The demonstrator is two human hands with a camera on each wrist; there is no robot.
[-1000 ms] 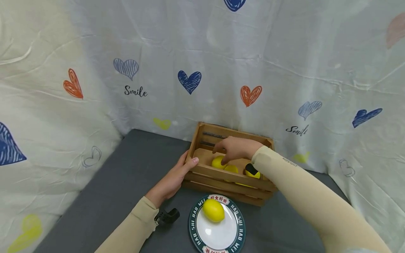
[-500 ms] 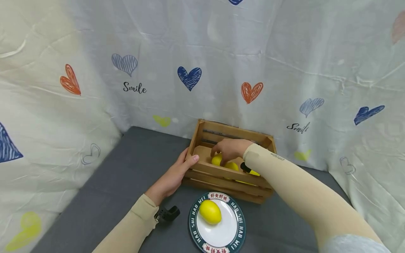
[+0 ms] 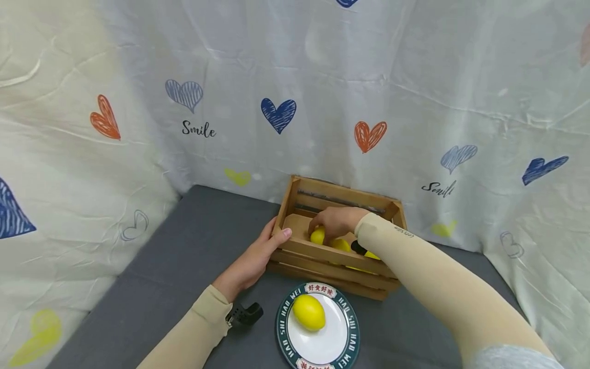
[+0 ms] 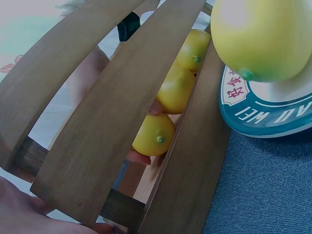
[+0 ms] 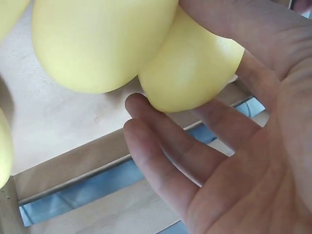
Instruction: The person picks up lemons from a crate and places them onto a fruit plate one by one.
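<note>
My left hand grips the left end of a slatted wooden crate, its thumb over the rim. Inside the crate, my right hand has its thumb and fingers curled around a yellow lemon. In the left wrist view, fingertips show through the slats on either side of that lemon. More lemons lie beside it toward the crate's right, one of them large in the right wrist view. The right forearm partly hides them in the head view.
In front of the crate stands a white plate with a green lettered rim, and one lemon lies on it. A grey cloth covers the table. White curtains with printed hearts hang close behind and at both sides.
My right hand has lowered into the crate, and its fingers have closed around the leftmost lemon. The lemon on the plate has rolled slightly. My left hand keeps its hold on the crate.
</note>
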